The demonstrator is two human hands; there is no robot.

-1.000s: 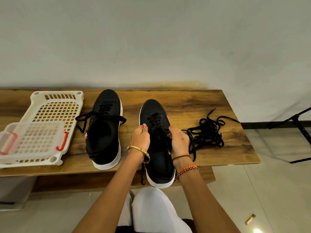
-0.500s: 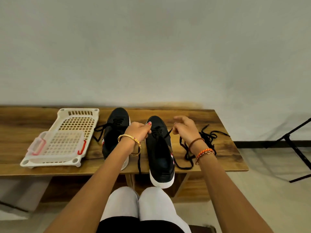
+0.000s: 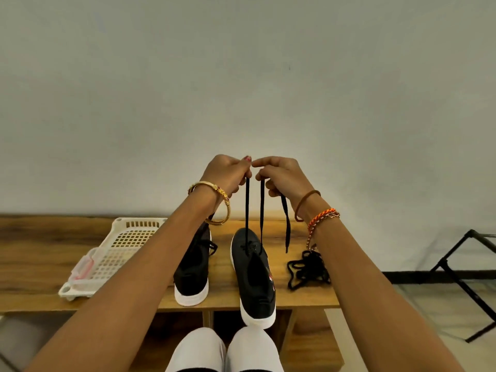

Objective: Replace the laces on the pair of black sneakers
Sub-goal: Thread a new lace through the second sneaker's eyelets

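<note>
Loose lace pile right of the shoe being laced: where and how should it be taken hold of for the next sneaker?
Pinch a free end or an outer loop of the loose lace pile, coming from above on its near side. It lies as a flat tangle on the bench, so a low side grip would only drag the whole knot. Both hands are busy with the taut lace.

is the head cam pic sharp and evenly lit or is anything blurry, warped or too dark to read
Head view: soft, even light, no glare; the wall fades slightly darker toward the corners. Wide-angle warp stretches both forearms and tilts the table edges. Both hands, left and right, and the lace look fairly sharp. The loose lace pile and the shoe eyelets merge into plain black.
</note>
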